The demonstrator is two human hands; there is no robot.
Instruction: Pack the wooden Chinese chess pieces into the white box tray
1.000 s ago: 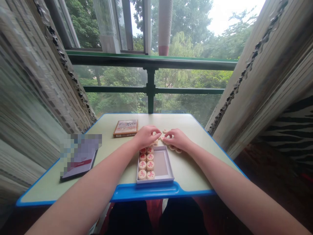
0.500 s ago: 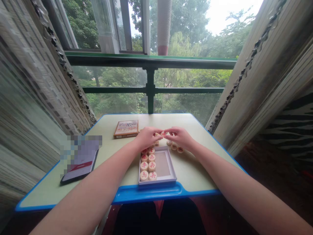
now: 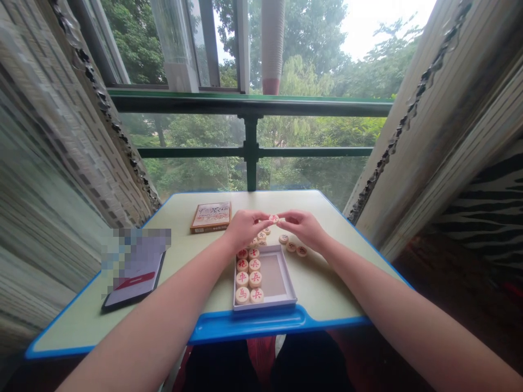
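Note:
Between my two hands, beyond the box, is a round xiangqi piece (image 3: 274,218) with a red character facing me. My left hand (image 3: 247,228) pinches it from the left, and my right hand (image 3: 303,227) pinches it from the right. Below them lies an open shallow white box tray (image 3: 292,288), its left part filled with two columns of red-lettered pieces (image 3: 255,279). Some loose pieces (image 3: 262,236) lie just past the tray, partly hidden by my left hand. A few more pieces (image 3: 291,247) rest beneath my right hand.
A brown-edged box lid with printed lettering (image 3: 211,214) lies at the back left of the table (image 3: 327,296). On the left is a phone or tablet (image 3: 137,277), partly blurred out. Curtains flank both sides, and a green railing (image 3: 251,152) stands behind.
The piece between my hands has turned upright, and its red character now shows clearly. My fingers have closed in on its edges. The view has shifted slightly.

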